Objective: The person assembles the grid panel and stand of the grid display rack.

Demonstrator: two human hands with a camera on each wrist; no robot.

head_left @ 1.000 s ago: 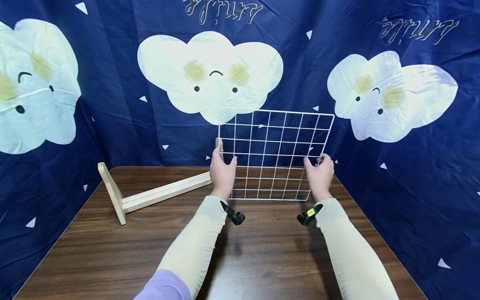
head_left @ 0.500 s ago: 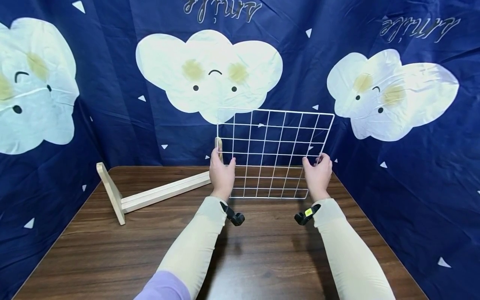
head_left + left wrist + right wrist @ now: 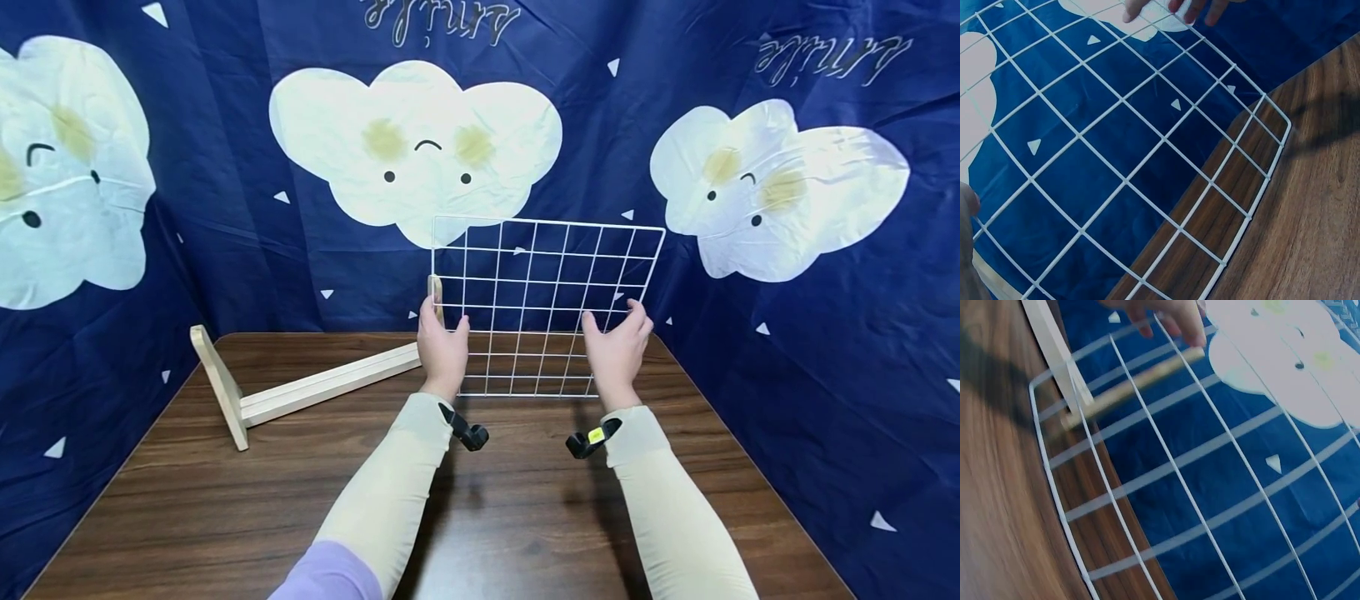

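A white wire grid panel (image 3: 523, 307) stands nearly upright over the table, its lower edge close to the tabletop. My left hand (image 3: 443, 350) grips its left edge, thumb on the near side. My right hand (image 3: 618, 352) is by the right edge with thumb and fingers spread apart. In the left wrist view the fingertips of the right hand (image 3: 1182, 9) show loosely spread at the panel's far edge; contact there is unclear. Beyond my left hand lies a pale wooden stand (image 3: 330, 385); one upright (image 3: 436, 287) of it is partly hidden by that hand.
The brown wooden table (image 3: 517, 517) runs up to blue curtains (image 3: 352, 275) with white clouds at the back and sides. The stand's other upright (image 3: 219, 387) rises at the table's left. Each wrist carries a small black camera (image 3: 470, 433).
My right hand has loosened from the panel's right edge and shifted left, its fingers spreading. The left hand and the panel have barely moved.
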